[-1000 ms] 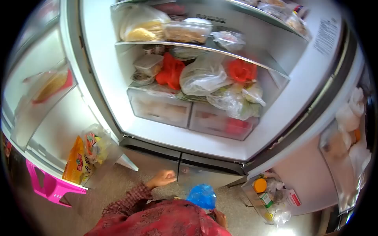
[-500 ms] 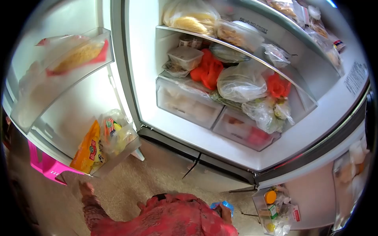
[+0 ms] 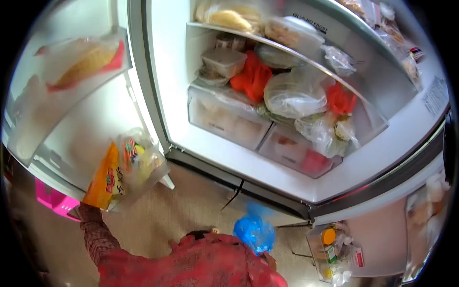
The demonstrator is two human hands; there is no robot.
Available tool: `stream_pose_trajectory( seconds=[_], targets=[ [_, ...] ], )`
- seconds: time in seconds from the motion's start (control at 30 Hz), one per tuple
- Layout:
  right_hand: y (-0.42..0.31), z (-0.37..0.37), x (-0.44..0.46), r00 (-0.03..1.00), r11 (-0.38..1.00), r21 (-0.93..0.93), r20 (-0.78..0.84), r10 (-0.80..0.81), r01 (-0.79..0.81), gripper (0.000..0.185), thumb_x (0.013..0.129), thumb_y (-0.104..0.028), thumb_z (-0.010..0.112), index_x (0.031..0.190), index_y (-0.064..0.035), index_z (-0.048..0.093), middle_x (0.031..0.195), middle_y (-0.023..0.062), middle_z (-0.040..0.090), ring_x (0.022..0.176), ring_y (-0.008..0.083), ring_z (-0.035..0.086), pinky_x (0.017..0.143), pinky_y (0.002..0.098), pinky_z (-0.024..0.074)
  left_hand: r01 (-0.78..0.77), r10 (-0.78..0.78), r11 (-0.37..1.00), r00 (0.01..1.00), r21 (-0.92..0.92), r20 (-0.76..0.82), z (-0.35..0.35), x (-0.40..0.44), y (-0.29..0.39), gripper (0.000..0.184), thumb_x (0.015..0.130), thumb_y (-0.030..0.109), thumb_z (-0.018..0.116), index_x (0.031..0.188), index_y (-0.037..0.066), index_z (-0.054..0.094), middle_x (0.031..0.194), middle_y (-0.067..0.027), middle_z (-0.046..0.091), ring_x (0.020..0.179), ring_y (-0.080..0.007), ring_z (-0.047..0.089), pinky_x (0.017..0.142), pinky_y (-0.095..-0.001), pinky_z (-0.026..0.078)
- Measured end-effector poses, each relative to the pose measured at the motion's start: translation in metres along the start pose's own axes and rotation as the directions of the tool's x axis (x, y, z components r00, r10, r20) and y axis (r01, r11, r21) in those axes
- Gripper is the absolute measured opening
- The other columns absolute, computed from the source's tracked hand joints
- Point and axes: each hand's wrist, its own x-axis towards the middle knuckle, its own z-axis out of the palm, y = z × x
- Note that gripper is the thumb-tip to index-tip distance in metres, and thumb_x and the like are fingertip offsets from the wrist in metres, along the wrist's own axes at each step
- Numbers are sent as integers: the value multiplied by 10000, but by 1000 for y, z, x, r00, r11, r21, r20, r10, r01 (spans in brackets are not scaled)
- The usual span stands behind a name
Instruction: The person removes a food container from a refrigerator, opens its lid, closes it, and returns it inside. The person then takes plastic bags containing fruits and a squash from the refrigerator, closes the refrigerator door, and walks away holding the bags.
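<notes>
My left hand (image 3: 86,210) is at the lower edge of the open left fridge door, just below an orange packet (image 3: 103,179) in the door's bottom shelf. Its fingers are hidden, so its grip does not show. Low in the middle, my right hand (image 3: 269,261) is closed on a crumpled blue plastic bag (image 3: 255,233), which stands out above it in front of the lower drawers. Beside the orange packet sits a clear bag (image 3: 139,155) with colourful contents.
The open fridge holds red bags (image 3: 252,76), a large clear bag (image 3: 294,93), tubs (image 3: 224,62) and two clear drawers (image 3: 227,115). At the right, the door shelf carries a yellow-lidded jar (image 3: 328,236). A pink stool (image 3: 55,201) stands behind the left door.
My left hand has moved from the middle out to the left door's edge. The blue bag, mostly hidden half a second ago, shows large again. The view has turned, shifting the fridge rightward.
</notes>
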Motion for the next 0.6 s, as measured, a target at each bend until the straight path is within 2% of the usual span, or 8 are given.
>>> stream_pose_trajectory(
  seconds=[0.03,0.1,0.23,0.4,0.43,0.53,0.6],
  targets=[
    [1,0,2,999,997,-66,5,-42,42,406,957,-319,487,972,66,616,750,94,641,666,147,579,646,285,470,-5,5,1000,1000,-1,13,-1,-4,-4,449,907,548,436,742,132,477,619,32,494,556,-133,456,533,-307,413],
    [4,-1,1,999,997,-69,33,17,-15,404,957,-318,486,962,63,620,745,92,639,662,145,576,643,281,466,-21,21,1000,999,-2,36,-8,-14,-10,453,903,558,439,769,128,489,634,27,502,570,-130,465,541,-306,418],
    [15,-8,3,954,936,188,92,286,-298,402,958,-316,485,941,59,628,734,89,635,654,142,570,637,274,459,-11,14,998,998,-66,53,-22,-59,-10,467,895,577,443,823,121,515,664,19,518,599,-124,483,558,-304,427],
    [2,-30,3,828,704,444,204,522,-554,396,959,-313,486,894,47,641,710,80,622,629,135,550,618,261,443,74,-50,982,989,-175,139,-53,-129,-44,499,885,601,450,891,111,546,701,8,538,635,-117,506,580,-302,439],
    [-2,-35,1,778,601,518,244,579,-609,395,958,-311,488,862,37,647,694,73,612,609,131,534,603,253,431,91,-58,977,984,-195,168,-56,-144,-51,507,883,606,451,905,109,552,709,6,542,642,-115,511,584,-301,441],
    [29,-53,-13,795,625,496,305,525,-603,373,946,-308,511,822,21,637,678,73,601,574,129,503,572,255,416,113,-42,964,959,-243,279,-47,-184,-68,534,877,620,455,946,103,571,731,-1,554,663,-111,525,597,-300,448],
    [33,-60,-23,799,643,480,284,530,-597,363,932,-311,537,780,8,620,665,74,594,556,128,492,551,271,419,77,39,960,916,-270,398,-31,-204,-82,554,873,630,457,973,100,584,746,-5,562,678,-108,534,606,-299,453]
  ],
)
